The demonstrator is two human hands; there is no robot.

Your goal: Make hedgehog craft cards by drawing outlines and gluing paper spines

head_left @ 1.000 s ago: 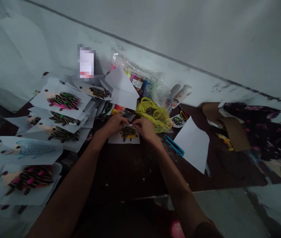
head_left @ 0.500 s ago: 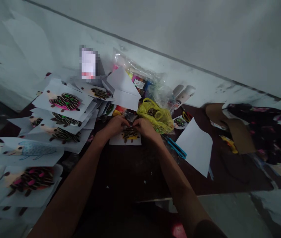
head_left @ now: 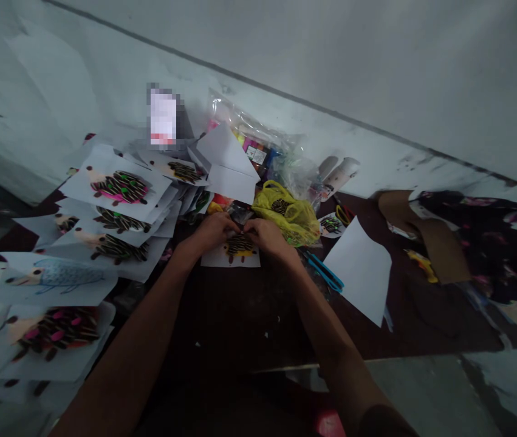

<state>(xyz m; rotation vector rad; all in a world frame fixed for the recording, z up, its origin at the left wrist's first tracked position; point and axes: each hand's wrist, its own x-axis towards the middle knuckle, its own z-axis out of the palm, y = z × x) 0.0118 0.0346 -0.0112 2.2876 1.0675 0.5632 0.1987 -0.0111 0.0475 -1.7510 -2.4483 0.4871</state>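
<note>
With left hand (head_left: 215, 232) and right hand (head_left: 265, 235) nearly meeting, grip cannot be told; hedgehog picture (head_left: 240, 246) is best kept flat.

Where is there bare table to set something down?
Mainly the dark tabletop between left forearm and right forearm, on the near side of the hedgehog picture; only tiny white scraps show there. Another patch lies between the blank sheet and the yellow object. It's crowded around the stacked pictures and the yellow bag.

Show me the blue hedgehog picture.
The blue hedgehog picture at far left, just above the pink-spotted hedgehog in view; other visible backs have dark stripes.
</note>
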